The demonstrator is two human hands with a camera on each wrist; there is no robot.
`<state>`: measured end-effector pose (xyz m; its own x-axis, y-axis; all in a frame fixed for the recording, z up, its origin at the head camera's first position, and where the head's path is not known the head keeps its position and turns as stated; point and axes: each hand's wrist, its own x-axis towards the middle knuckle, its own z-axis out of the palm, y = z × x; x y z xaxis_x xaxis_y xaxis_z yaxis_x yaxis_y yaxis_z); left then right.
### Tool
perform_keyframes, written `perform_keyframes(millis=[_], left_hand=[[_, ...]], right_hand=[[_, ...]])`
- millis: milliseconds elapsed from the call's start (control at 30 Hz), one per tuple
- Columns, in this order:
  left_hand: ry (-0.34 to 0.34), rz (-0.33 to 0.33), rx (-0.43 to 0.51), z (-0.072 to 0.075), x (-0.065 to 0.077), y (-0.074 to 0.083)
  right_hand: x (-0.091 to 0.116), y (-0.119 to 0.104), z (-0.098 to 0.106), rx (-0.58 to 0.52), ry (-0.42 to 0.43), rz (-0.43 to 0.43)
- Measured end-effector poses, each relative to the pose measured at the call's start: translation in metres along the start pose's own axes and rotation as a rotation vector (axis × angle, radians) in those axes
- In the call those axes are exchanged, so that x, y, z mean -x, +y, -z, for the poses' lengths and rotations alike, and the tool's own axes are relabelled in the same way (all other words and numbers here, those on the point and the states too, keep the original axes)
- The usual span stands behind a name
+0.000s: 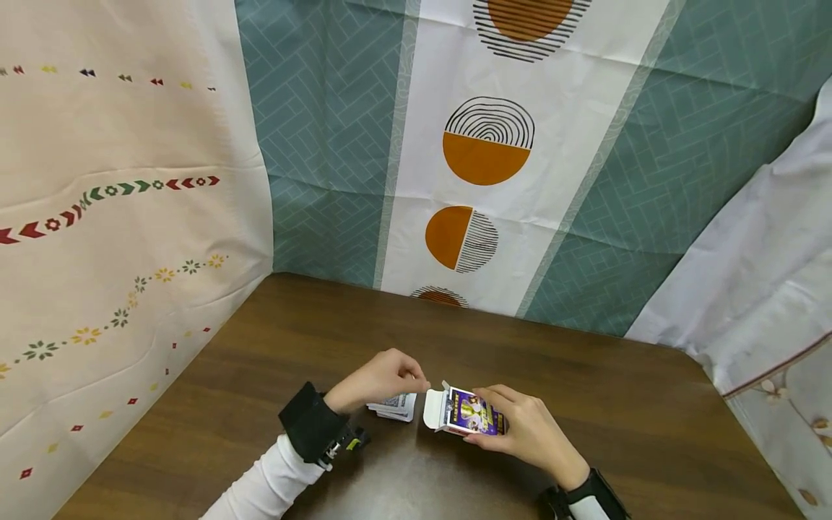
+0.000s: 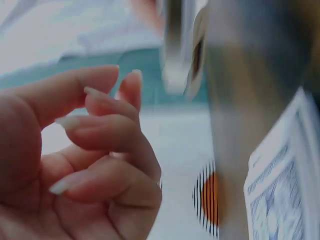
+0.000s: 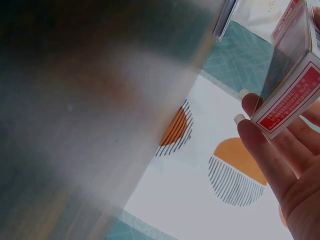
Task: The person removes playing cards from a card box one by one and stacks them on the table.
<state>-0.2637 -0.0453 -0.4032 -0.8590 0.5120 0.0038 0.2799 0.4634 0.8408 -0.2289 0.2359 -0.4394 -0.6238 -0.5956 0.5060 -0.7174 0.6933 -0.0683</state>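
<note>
My right hand (image 1: 529, 430) grips a small playing-card box (image 1: 473, 412), its face purple with a gold trophy. The box's white end flap (image 1: 434, 409) hangs out toward my left hand. In the right wrist view a red printed panel shows on the side of the card box (image 3: 292, 100), with fingertips along its edge. My left hand (image 1: 390, 377) hovers beside the flap, fingers loosely bent. The left wrist view shows nothing between the fingers of that hand (image 2: 110, 145). Below it, a stack of playing cards (image 1: 398, 409) lies on the table, partly covered by the hand.
The brown wooden table (image 1: 338, 318) spreads around the hands. Behind it hangs a teal and white curtain (image 1: 325, 144) with orange circles. A cream patterned cloth (image 1: 130, 253) borders the left side, and a white cloth (image 1: 747, 253) borders the right.
</note>
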Motion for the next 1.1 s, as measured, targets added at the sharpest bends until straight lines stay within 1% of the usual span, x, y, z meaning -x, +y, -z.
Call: perform_keyframes(millis=[33,100,167,233,300,400,500,633,733,833,1000,1100], left_hand=[[-0.020,-0.019,-0.013,-0.006,0.001,0.004],[-0.029,-0.039,-0.041,-0.019,0.002,0.009],[-0.020,-0.040,-0.040,-0.030,0.004,0.010],[0.007,-0.048,-0.048,-0.039,0.004,0.009],[0.029,-0.050,-0.037,-0.045,0.004,0.008],[0.046,-0.045,-0.002,-0.050,0.003,0.007],[0.018,-0.002,0.081,-0.050,0.000,0.006],[-0.040,0.051,0.175,-0.046,-0.003,0.004],[-0.075,0.058,0.205,-0.043,-0.002,0.004],[-0.093,0.052,0.189,-0.040,-0.002,0.006],[-0.098,-0.007,0.081,-0.041,-0.003,0.006],[-0.099,-0.019,0.072,-0.042,-0.003,0.006]], right_hand=[[0.000,0.000,0.001,-0.001,0.000,-0.002],[-0.001,-0.001,0.003,-0.004,0.000,-0.001],[-0.001,-0.002,0.004,-0.004,0.009,0.013],[-0.001,-0.003,0.005,-0.001,0.021,0.028],[-0.001,-0.004,0.006,0.008,0.032,0.045],[-0.001,-0.004,0.007,0.015,0.041,0.058],[-0.002,-0.003,0.008,0.013,0.046,0.061],[-0.002,-0.001,0.009,0.001,0.046,0.054],[-0.001,-0.001,0.009,-0.004,0.040,0.050],[-0.001,0.000,0.009,-0.007,0.040,0.050],[-0.001,0.000,0.009,-0.009,0.043,0.056],[-0.002,0.000,0.009,-0.008,0.036,0.051]])
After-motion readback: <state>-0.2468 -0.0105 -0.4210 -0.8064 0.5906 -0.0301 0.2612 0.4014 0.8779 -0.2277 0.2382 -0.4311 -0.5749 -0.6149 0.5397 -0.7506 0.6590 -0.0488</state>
